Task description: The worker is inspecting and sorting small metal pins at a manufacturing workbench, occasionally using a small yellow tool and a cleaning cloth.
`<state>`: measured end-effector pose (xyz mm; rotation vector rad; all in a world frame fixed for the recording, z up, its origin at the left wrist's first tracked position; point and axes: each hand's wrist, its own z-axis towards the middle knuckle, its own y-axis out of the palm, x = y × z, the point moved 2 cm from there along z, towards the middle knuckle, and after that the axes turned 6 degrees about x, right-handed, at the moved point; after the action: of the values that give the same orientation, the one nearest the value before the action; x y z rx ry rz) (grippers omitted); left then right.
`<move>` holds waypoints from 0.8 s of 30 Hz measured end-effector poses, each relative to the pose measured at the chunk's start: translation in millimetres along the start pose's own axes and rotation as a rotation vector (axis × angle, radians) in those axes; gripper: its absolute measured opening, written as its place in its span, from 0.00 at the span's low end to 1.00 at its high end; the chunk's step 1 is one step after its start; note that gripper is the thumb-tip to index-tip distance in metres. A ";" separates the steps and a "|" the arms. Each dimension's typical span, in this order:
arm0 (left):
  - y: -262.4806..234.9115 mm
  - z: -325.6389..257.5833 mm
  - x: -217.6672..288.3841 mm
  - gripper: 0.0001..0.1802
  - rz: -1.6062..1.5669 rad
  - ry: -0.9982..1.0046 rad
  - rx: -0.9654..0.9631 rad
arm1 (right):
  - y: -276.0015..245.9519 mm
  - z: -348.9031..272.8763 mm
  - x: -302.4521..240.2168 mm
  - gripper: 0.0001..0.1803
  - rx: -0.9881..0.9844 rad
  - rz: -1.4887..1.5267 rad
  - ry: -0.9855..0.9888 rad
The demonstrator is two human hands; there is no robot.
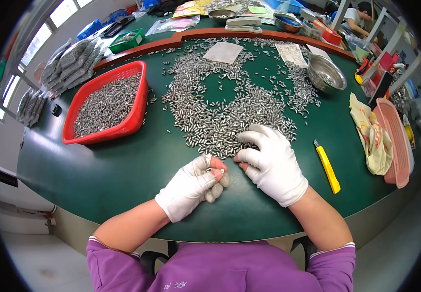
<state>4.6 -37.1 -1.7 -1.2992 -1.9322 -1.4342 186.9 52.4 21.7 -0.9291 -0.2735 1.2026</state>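
Observation:
Both hands wear white gloves with some bare fingertips. My left hand (196,184) is closed in front of the pile's near edge, its thumb and forefinger pinching a small metal part (222,171). At the pile's edge, my right hand (271,163) arches with bare thumb and forefinger tips close together. Whatever lies between those tips is hidden, and its other fingers curl over the metal parts. The pile of small, silvery, bullet-shaped metal parts (230,119) spreads over the green table (137,180). To its left, a red plastic basket (140,109) is full of similar parts.
A yellow utility knife (327,167) lies right of my right hand. Beyond it are a cloth bag (373,141) and pink basket (398,155). A steel bowl (327,73) stands at back right, filled bags (74,63) at left. A brown ledge (264,34) borders the back; another person sits beyond.

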 end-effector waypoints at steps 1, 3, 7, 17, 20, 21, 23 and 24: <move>0.3 0.2 0.2 0.13 -0.004 -0.009 0.007 | 1.3 -0.8 -1.0 0.12 -0.017 0.006 -0.014; 0.9 0.2 0.2 0.13 -0.002 -0.011 0.010 | 2.1 -0.6 -2.4 0.13 -0.022 0.025 -0.024; -0.9 0.6 -1.4 0.13 0.003 -0.003 0.010 | -3.2 4.1 -7.4 0.14 0.076 0.149 -0.028; -0.8 1.5 -1.4 0.12 0.008 0.002 -0.008 | -1.8 4.0 -7.1 0.15 0.070 0.201 -0.107; -4.0 -0.1 -1.4 0.11 -0.030 -0.012 0.003 | -2.2 4.2 -4.8 0.14 0.081 0.140 -0.080; -4.0 0.2 -1.2 0.11 -0.059 -0.011 -0.002 | -2.8 3.8 -3.6 0.14 0.089 0.107 -0.051; -3.4 0.4 -0.2 0.10 -0.084 -0.028 0.018 | -4.0 3.3 4.2 0.13 0.111 0.062 0.007; -2.7 0.9 0.2 0.10 -0.081 -0.033 0.003 | -7.8 3.2 7.0 0.12 0.134 0.042 0.048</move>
<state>2.3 -36.4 -3.3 -1.2642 -2.0288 -1.4565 192.8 59.6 27.4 -0.8495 -0.1343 1.2204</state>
